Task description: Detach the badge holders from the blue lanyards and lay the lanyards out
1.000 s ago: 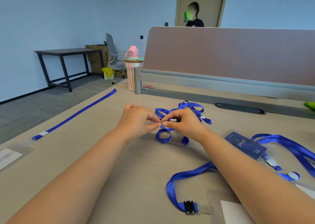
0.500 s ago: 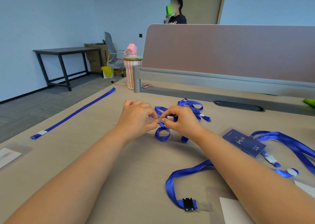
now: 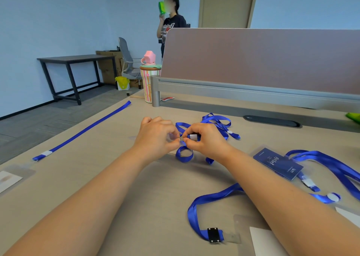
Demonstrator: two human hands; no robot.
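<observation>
Blue lanyards, navy card, beige desk — striped pink-and-white cup, mauve divider.

Nothing legible here.
White script on the dark blue card, right of the tangled lanyard, is too small to read; the shirt print beyond the lanyard is blurred.

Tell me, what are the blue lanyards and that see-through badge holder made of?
Blue lanyards: probably woven fabric ribbon with a slight sheen; they loop and fold softly. Badge holder: likely clear flexible plastic, glossy; the desk shows through it.
</observation>
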